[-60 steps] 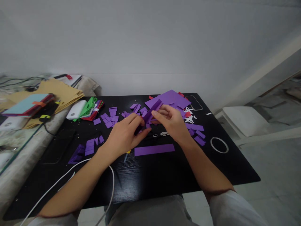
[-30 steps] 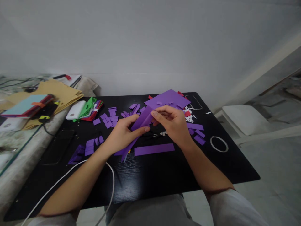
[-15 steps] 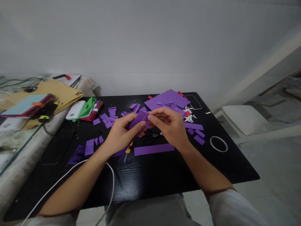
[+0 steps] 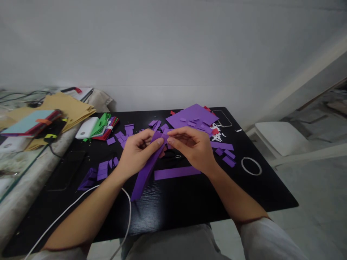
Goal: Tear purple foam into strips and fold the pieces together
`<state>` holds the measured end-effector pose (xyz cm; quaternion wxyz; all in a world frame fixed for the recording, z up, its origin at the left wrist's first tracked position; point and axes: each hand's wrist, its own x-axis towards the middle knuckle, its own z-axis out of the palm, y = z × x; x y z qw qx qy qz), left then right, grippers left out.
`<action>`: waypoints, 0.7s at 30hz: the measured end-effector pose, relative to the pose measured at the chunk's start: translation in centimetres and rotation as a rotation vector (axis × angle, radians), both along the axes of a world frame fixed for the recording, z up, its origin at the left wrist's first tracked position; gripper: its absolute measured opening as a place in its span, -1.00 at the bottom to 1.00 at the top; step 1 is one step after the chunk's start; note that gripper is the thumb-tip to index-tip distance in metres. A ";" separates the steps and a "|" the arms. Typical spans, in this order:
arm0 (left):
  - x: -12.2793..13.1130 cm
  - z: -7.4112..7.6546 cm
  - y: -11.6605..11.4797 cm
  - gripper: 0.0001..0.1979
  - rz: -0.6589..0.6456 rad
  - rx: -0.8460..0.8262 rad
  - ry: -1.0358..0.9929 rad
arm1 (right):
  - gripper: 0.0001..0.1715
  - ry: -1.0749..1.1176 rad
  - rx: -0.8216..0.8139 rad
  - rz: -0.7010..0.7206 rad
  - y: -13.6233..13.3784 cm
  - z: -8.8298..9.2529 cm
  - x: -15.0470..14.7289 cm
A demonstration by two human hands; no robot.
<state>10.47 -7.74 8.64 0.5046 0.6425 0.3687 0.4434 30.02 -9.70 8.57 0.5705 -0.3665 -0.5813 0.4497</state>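
Note:
A long purple paper strip (image 4: 145, 172) slants down toward me from between my hands. My left hand (image 4: 139, 150) is closed on it, thumb on top near the upper end. Thumb and fingertips of my right hand (image 4: 191, 144) pinch the paper at that same upper end; whether they hold the strip itself or a small separate piece is too small to tell. Beneath my hands, another purple strip (image 4: 177, 173) lies flat on the black table (image 4: 189, 202). Scissors (image 4: 173, 156) lie partly hidden between my hands.
A large purple sheet (image 4: 187, 115) with small pieces on it lies at the back. Cut purple pieces (image 4: 230, 161) are scattered on both sides. A clear ring (image 4: 251, 166) lies right. Bundled coloured paper (image 4: 101, 126) stands left. A white cable (image 4: 129, 206) crosses the front left.
The strip has turned in my left hand, and its long end now hangs toward me, covering the yellow-handled tool. Both hands stay close together in nearly the same place.

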 end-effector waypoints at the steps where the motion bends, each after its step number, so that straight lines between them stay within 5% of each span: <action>1: 0.0 0.0 -0.1 -0.71 -0.003 -0.017 -0.011 | -0.77 0.002 0.005 0.011 0.0 0.0 0.1; 21: 0.1 0.7 -0.3 -0.75 0.001 -0.016 -0.027 | -0.88 -0.154 0.106 -0.034 0.1 -0.1 0.3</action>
